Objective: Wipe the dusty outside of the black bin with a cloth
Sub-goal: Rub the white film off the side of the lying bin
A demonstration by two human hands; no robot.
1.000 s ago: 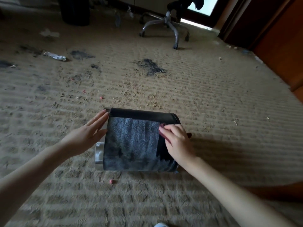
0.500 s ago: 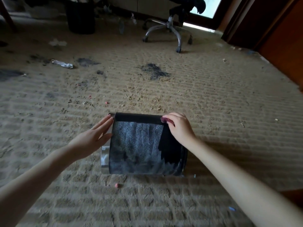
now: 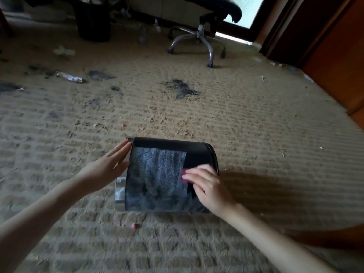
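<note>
The black bin (image 3: 157,174) lies on its side on the carpet, with its silver rim end to the left. Grey dust covers its middle; the far strip and the right part look clean black. My left hand (image 3: 106,168) rests flat with straight fingers against the bin's left end. My right hand (image 3: 208,186) lies on the bin's right part, its curled fingers holding a small pink cloth (image 3: 184,177) against the surface at the edge of the dusty patch. Most of the cloth is hidden under the fingers.
The beige carpet is littered: dark stains (image 3: 181,88), a crushed plastic bottle (image 3: 69,76), a pink crumb (image 3: 136,225) near the bin. An office chair (image 3: 199,38) and a second black bin (image 3: 92,20) stand at the back. A wooden panel (image 3: 334,56) lines the right side.
My right hand has slid with the cloth from the bin's far edge back toward me along the right side. The left hand stays against the left end.
</note>
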